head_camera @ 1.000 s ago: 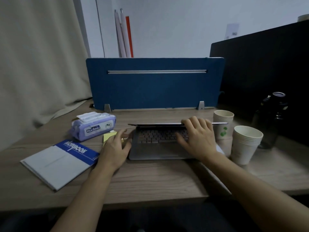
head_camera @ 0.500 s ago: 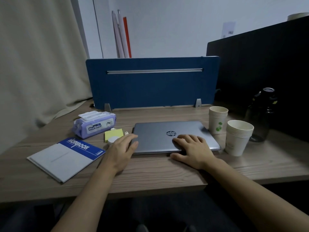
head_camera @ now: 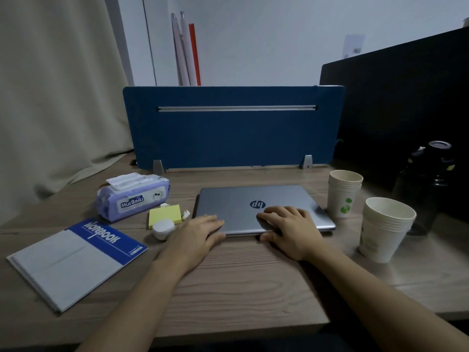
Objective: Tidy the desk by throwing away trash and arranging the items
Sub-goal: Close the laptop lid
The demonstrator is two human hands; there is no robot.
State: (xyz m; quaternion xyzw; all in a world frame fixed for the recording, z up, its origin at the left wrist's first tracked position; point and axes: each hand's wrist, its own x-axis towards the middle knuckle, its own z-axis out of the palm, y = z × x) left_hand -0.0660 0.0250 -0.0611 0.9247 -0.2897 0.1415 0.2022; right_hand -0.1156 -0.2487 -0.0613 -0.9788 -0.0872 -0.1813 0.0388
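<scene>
Fingers of both our hands lie flat and released on the closed laptop [head_camera: 256, 208], which sits on the wooden counter [head_camera: 241, 288] with its near edge under our palms. Our left hand [head_camera: 196, 233] rests on the lid's near left corner; our right hand [head_camera: 288, 228] rests just below the round logo, thumb against the front edge. Just left of our left fingers [head_camera: 215, 223] sit a white earbud case [head_camera: 163, 228] and a yellow sticky-note pad [head_camera: 165, 215], touching each other, with a loose earbud [head_camera: 186, 214] beside the pad. Farther left lie a pack of wet wipes [head_camera: 133, 196] and a blue-and-white notebook [head_camera: 76, 260]. Right of our right fingers [head_camera: 286, 212] stand two stacks of paper cups [head_camera: 344, 193] [head_camera: 385, 228], upright, with a dark bottle [head_camera: 429, 184] beyond them. A blue divider [head_camera: 233, 130] stands beyond the laptop.
</scene>
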